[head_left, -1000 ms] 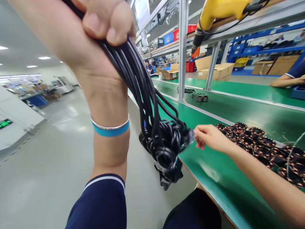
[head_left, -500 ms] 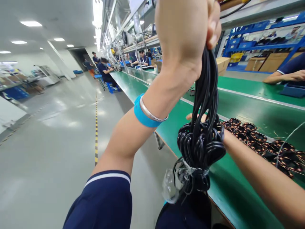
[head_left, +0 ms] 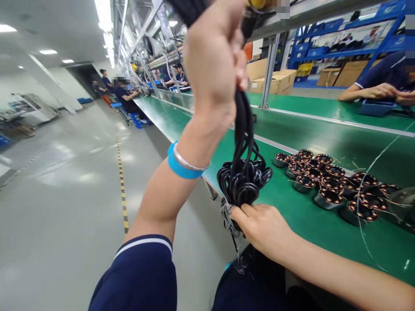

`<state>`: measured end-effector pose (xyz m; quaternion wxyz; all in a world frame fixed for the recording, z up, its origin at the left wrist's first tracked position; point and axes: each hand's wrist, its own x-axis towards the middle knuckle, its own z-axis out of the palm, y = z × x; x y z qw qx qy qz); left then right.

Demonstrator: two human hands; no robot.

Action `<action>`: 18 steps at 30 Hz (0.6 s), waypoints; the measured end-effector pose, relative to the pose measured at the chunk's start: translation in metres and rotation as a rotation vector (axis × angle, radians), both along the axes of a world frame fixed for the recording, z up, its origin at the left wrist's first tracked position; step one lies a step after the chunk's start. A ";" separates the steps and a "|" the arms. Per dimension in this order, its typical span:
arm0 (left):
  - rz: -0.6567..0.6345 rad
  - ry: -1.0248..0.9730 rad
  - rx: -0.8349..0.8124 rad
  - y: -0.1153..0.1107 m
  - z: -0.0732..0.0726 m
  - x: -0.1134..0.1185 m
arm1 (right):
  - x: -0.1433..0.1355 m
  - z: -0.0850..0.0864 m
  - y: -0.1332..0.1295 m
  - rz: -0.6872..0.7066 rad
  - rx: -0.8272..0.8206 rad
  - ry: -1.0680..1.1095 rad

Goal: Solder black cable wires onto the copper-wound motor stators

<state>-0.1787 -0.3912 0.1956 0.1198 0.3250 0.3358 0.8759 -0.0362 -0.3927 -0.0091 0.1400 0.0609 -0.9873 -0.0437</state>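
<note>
Two hands are clamped on one bundle of black cables [head_left: 244, 183], well apart along its length. The left hand [head_left: 214, 60], raised high, grips the upper part, and the right hand [head_left: 264, 224] curls onto the wrapped lower end, its fingertips partly hidden. The bundle hangs roughly upright by the table's long near edge. Its straight strands are smooth and glossy; lower down they crowd into a thick knot of small loops, and beneath that crumpled clear plastic wrap [head_left: 228, 216] trails down. The bundle's top end runs out of view above the left hand.

Over a dozen copper-wound stators [head_left: 329, 198] stand close together on the green table [head_left: 288, 220], to the right of the cables and beside a metal strip [head_left: 269, 141] running along its surface. A thin pale strand [head_left: 358, 194] curves in front of them. The left forearm, with a blue wristband [head_left: 181, 169], blocks part of the near edge. Across the table, cardboard boxes [head_left: 279, 82] stand behind a metal post [head_left: 270, 69], and a co-worker's hands [head_left: 385, 91] are at a blue tray [head_left: 378, 108].
</note>
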 end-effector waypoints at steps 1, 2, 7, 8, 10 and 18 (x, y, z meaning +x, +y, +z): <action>0.028 0.085 -0.016 -0.004 -0.002 -0.007 | -0.002 -0.002 -0.001 0.029 -0.009 0.019; 0.070 0.155 -0.032 -0.007 -0.004 -0.013 | -0.003 -0.003 -0.003 0.046 0.000 0.021; 0.193 0.218 -0.027 -0.010 -0.014 -0.015 | -0.027 0.000 -0.037 -0.081 0.005 -0.133; 0.193 0.236 -0.025 -0.010 -0.014 -0.013 | -0.034 0.001 -0.043 -0.088 -0.020 -0.146; 0.182 0.265 -0.016 -0.012 -0.014 -0.013 | -0.043 0.001 -0.050 -0.071 -0.063 -0.149; -0.008 0.125 -0.157 -0.065 -0.008 -0.058 | 0.001 0.021 0.027 0.126 -0.577 -0.301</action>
